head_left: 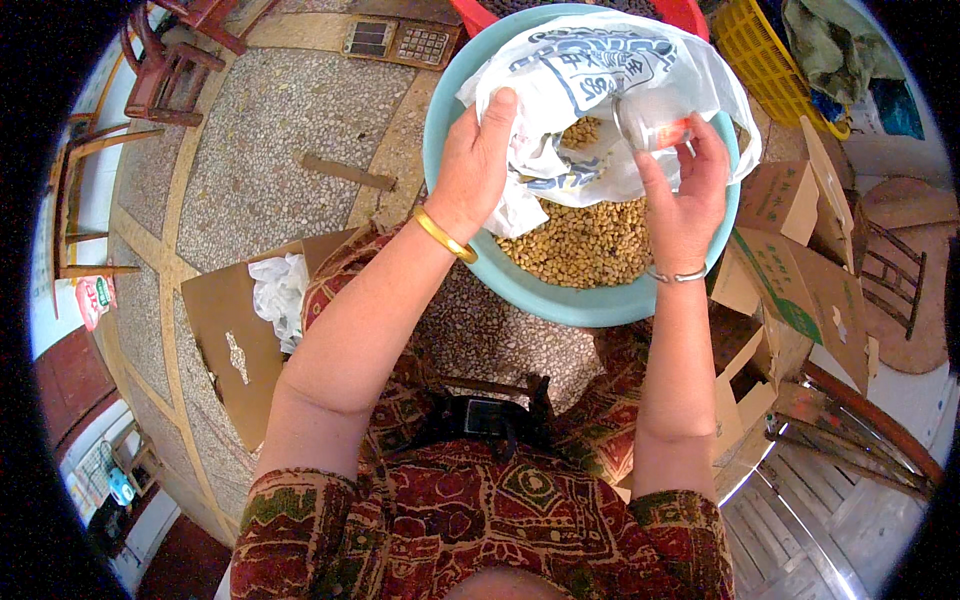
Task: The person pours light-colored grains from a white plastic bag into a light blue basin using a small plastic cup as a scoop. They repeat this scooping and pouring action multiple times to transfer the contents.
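White plastic bag [572, 85], its edge grasped in the left grip [472, 165], a clear container [645, 118] held in the right grip [690, 195], with yellow-brown kernels [580, 245] in a turquoise basin [590, 308] beneath both.

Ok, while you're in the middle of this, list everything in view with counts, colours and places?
basin: one, light teal, upper centre
small pieces: many, tan, in the basin
plastic bag: one, white with blue print, over the basin
clear cup: one, orange-red marking, at the bag's mouth
red container: one, red, behind the basin
crate: one, yellow, upper right
cardboard boxes: several, brown, right
cardboard piece: one, brown, left
crumpled plastic: white, on the cardboard piece
wooden strip: one, brown, left of the basin
left hand: one, gold bangle, holding the bag
right hand: one, silvery bangle, holding the cup
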A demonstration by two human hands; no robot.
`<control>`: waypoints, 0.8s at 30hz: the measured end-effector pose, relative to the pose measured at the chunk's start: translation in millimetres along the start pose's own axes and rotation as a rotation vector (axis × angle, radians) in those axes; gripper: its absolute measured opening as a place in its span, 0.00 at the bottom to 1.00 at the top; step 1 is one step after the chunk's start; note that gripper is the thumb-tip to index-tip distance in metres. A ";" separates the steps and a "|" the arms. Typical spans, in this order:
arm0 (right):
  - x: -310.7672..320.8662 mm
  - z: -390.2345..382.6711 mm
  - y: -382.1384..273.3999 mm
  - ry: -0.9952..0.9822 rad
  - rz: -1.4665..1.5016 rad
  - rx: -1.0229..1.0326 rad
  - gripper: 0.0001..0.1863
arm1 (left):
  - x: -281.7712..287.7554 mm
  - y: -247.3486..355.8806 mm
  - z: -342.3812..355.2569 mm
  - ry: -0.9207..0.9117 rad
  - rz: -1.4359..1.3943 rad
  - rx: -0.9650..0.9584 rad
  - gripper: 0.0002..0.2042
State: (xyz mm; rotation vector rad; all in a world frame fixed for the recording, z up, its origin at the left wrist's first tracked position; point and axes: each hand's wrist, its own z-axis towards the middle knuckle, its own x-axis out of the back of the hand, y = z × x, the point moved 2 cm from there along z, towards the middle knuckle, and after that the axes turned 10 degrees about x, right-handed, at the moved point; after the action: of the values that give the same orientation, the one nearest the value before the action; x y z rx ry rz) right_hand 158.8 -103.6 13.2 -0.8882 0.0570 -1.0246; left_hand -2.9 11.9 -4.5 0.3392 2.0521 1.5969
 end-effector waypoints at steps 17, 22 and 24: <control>23.1 -39.1 25.9 -0.590 -0.352 -0.148 0.19 | 2.0 5.9 11.8 0.140 0.006 0.026 0.25; 17.2 -48.4 26.1 -0.701 -0.376 -0.188 0.19 | 0.1 1.3 15.1 0.094 -0.079 0.012 0.23; 20.6 -49.2 25.9 -0.727 -0.324 -0.251 0.19 | 1.5 0.7 16.0 0.091 -0.084 0.002 0.23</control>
State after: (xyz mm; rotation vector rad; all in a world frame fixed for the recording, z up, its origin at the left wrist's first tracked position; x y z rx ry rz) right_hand 167.6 -144.0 -29.4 -1.4907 -0.5980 -0.9456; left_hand 4.3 26.1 -7.0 0.1819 2.1071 1.5862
